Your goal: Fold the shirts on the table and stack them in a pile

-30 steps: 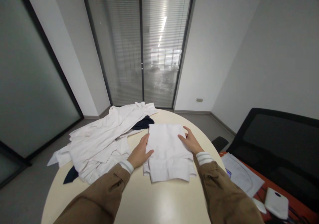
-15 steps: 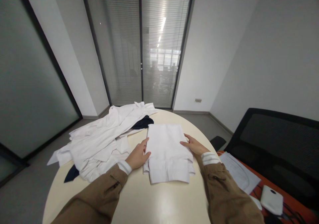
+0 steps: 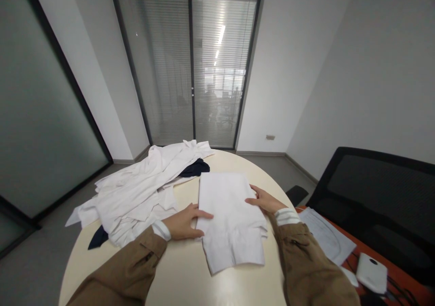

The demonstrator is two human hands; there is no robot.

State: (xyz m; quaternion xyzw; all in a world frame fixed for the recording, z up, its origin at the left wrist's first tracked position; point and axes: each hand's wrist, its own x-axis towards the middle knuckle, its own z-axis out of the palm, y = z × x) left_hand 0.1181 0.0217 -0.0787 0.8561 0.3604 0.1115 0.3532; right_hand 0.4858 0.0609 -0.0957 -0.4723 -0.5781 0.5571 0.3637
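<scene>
A folded white garment lies on the round cream table, turned a little so its near end points toward me and to the right. My left hand rests at its left edge, fingers stretched over the cloth and thumb under the edge. My right hand lies flat on its right edge, fingers spread. Both sleeves are brown with striped white cuffs.
A heap of unfolded white garments with dark blue pieces covers the table's left and far side. At the right stand a black mesh chair, papers and a white device on an orange surface. Glass doors with blinds behind.
The folded garment has been turned and pulled toward me, its near end now further down and right. My left hand slid down and inward along its left edge; the right hand barely moved.
</scene>
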